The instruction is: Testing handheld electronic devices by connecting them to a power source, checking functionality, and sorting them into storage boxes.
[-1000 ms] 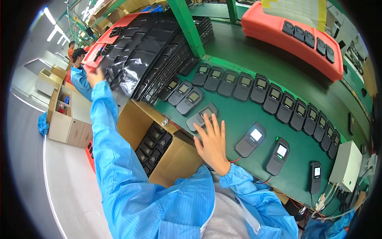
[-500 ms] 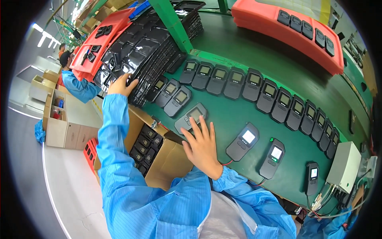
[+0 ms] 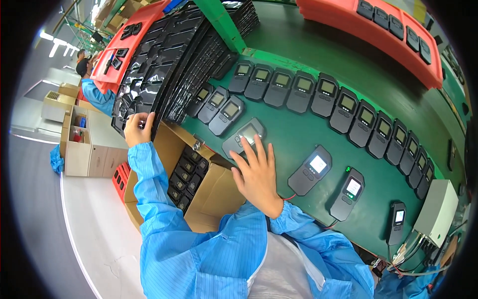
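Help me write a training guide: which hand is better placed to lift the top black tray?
Likely the left hand: it is at the near edge of the black tray. The right hand, spread partly over a gray device, is farther away.

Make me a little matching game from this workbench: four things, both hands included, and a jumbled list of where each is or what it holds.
Column one
1. The person's left hand
2. The person's right hand
3. Open brown cardboard box
4. White rectangular box

Column two
A. Toward the picture's right, with cables at its lower end
B. Fingertips at a dark grey handheld device with a screen
C. At the edge of the shiny black plastic trays
D. Holds small black devices with screens

Pairs: 1-C, 2-B, 3-D, 4-A
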Demonstrator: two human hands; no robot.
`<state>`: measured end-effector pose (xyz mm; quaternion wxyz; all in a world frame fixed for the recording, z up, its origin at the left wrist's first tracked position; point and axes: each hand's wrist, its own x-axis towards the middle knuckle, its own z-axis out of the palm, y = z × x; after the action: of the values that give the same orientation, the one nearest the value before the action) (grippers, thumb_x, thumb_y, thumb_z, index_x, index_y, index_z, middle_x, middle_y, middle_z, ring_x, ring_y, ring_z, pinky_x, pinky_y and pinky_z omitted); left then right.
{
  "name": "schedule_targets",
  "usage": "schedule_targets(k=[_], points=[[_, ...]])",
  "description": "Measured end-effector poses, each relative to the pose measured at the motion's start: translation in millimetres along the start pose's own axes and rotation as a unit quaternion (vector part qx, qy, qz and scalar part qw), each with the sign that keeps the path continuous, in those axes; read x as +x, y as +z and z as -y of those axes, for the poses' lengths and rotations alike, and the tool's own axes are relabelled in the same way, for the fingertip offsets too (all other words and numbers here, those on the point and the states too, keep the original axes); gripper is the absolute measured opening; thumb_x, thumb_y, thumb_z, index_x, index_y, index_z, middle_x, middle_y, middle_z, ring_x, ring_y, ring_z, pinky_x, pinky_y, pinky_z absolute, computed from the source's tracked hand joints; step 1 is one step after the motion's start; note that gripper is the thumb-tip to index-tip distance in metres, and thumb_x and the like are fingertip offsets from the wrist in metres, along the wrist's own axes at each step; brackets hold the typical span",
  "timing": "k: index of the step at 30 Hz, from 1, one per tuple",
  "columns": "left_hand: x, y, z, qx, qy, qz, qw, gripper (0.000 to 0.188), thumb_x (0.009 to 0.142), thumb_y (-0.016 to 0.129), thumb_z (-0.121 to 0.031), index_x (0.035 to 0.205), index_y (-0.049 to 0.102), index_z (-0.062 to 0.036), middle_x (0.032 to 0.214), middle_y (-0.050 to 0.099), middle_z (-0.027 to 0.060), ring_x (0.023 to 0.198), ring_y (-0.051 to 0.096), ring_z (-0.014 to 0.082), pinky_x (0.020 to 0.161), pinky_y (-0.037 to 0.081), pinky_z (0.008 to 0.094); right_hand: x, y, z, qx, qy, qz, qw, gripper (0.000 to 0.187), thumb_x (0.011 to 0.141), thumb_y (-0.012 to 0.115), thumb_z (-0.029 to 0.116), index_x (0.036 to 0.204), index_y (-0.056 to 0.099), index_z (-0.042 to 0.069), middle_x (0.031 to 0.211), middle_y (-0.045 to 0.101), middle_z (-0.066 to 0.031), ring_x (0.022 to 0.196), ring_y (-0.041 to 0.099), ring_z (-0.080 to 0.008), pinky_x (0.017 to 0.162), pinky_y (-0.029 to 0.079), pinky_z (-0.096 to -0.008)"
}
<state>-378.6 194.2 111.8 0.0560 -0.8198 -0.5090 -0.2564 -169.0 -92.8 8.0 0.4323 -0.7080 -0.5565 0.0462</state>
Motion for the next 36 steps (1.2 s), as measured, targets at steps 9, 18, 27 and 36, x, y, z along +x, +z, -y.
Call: schedule_targets(k=[9, 18, 27, 36], points=[[-12, 25, 104, -0.089, -0.073, -0.251, 0.961, 0.045, 0.085, 0.073, -0.045, 0.092, 0.07, -0.001, 0.1, 0.067, 0.02, 0.097, 0.062, 0.0332, 0.089, 0.047, 0.0421, 3, 4, -2, -0.01, -0.008, -0.006, 1.0, 0.037, 0.083, 0.069, 0.018, 0.12, 0.064, 0.015, 0.144, 0.046, -0.0135, 0.139, 0.033, -0.0403, 0.111, 0.026, -0.0615], [24, 73, 91, -0.07, -0.112, -0.164, 0.978, 0.103, 0.071, 0.082, -0.034, 0.145, 0.024, 0.0061, 0.135, 0.045, 0.0291, 0.126, 0.043, 0.0399, 0.112, 0.03, 0.043, 2, 1, -3, -0.024, -0.008, -0.006, 1.0, 0.036, 0.084, 0.068, 0.017, 0.119, 0.065, 0.013, 0.144, 0.046, -0.0131, 0.14, 0.032, -0.0398, 0.11, 0.027, -0.0613], [29, 64, 65, -0.479, -0.237, -0.18, 0.826, 0.099, 0.065, 0.063, 0.006, 0.151, 0.014, 0.0003, 0.136, 0.044, 0.0217, 0.104, 0.059, 0.0326, 0.09, 0.05, 0.0392, 1, 0, -3, -0.018, -0.006, -0.006, 1.0, 0.036, 0.084, 0.068, 0.017, 0.119, 0.065, 0.012, 0.144, 0.046, -0.0137, 0.14, 0.032, -0.0402, 0.11, 0.028, -0.0612], [12, 60, 96, -0.609, -0.235, -0.128, 0.747, 0.095, 0.068, 0.062, 0.005, 0.153, 0.019, -0.0042, 0.126, 0.053, 0.0178, 0.1, 0.061, 0.033, 0.08, 0.053, 0.0382, 3, -1, 0, -0.013, -0.013, -0.004, 1.0, 0.036, 0.084, 0.068, 0.017, 0.119, 0.064, 0.011, 0.143, 0.047, -0.014, 0.139, 0.032, -0.0407, 0.11, 0.028, -0.0606]])
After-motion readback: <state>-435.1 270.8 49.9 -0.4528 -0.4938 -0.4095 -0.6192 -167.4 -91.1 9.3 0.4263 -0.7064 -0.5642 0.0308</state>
